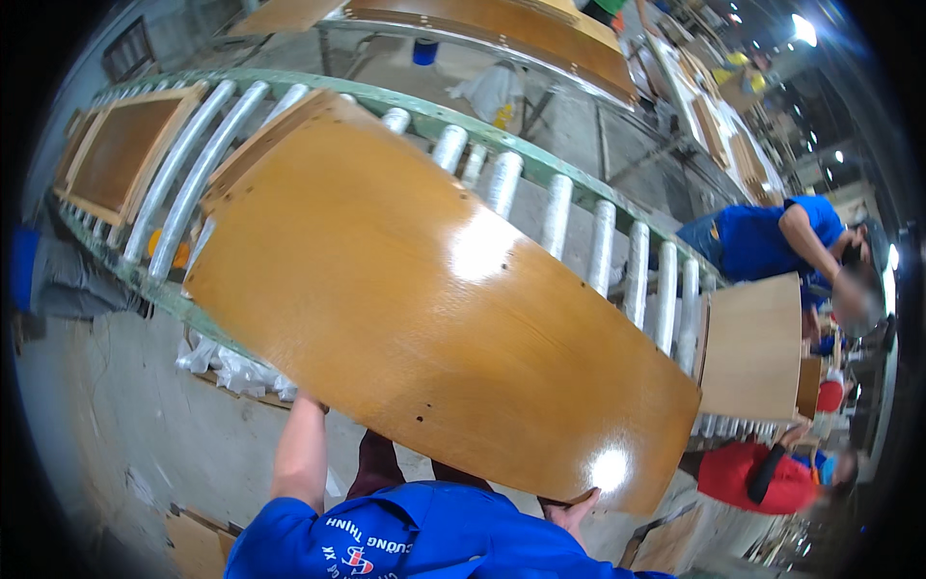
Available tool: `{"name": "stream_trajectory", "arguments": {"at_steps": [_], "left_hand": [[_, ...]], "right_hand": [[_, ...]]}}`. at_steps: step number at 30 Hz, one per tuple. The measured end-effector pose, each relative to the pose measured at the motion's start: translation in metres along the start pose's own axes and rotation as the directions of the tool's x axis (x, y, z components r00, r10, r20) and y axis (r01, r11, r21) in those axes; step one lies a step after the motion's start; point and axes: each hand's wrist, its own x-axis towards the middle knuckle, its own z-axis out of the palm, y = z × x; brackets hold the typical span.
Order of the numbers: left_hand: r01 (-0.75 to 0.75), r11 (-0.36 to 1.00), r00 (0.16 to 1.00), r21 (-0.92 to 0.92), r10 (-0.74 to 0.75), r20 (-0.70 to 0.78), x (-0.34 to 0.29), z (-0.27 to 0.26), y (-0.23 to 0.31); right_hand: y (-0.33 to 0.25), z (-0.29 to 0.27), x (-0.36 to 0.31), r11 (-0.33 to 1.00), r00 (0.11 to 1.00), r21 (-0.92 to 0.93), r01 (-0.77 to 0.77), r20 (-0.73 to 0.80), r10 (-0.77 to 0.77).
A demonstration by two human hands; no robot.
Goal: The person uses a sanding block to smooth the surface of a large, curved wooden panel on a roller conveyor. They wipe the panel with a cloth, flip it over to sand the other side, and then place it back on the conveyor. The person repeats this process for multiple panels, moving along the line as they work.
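A large glossy brown wooden panel (386, 261) with small dark holes near its edges lies tilted in front of me, over a roller conveyor. My right hand (574, 513) grips its near edge toward the right, the thumb on top and the fingers hidden below. At the near edge further left, my left hand (311, 399) holds the panel from beneath, so most of that hand is out of sight. Along the panel's far left end, narrower wooden edges (258, 145) show; whether they belong to it I cannot tell.
Metal rollers (558, 217) run in a green conveyor frame (386, 96). A framed wooden piece (130, 154) lies at its left end, a wooden box-like piece (752, 347) at its right. People in blue (772, 236) and red (757, 475) work at right. Plastic wrap (241, 372) lies under the conveyor.
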Motion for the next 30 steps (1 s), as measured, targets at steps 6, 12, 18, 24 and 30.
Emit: {"name": "stream_trajectory", "arguments": {"at_steps": [6,12,18,24,30], "left_hand": [[0.012,0.998,1.0,0.058,-0.012,0.012,-0.03,-0.019,-0.001],[0.014,0.995,1.0,0.095,-0.015,0.009,-0.034,-0.029,0.0],[-0.011,0.995,1.0,0.102,0.008,0.025,-0.007,-0.022,0.005],[-0.039,0.996,0.998,0.083,0.035,0.047,0.016,-0.015,0.004],[-0.07,0.994,0.997,0.082,0.067,0.049,0.025,-0.013,0.014]], "right_hand": [[-0.024,-0.001,0.012,0.993,0.993,-0.114,-0.002,0.119,0.015],[-0.042,0.062,0.039,0.981,0.936,-0.19,-0.028,0.341,0.092],[-0.083,0.101,0.013,0.767,0.913,-0.634,0.1,0.365,0.184],[-0.048,0.086,-0.009,0.815,0.865,-0.571,-0.099,0.355,0.354],[0.009,0.123,0.049,0.922,0.916,-0.379,-0.081,0.336,0.219]]}}
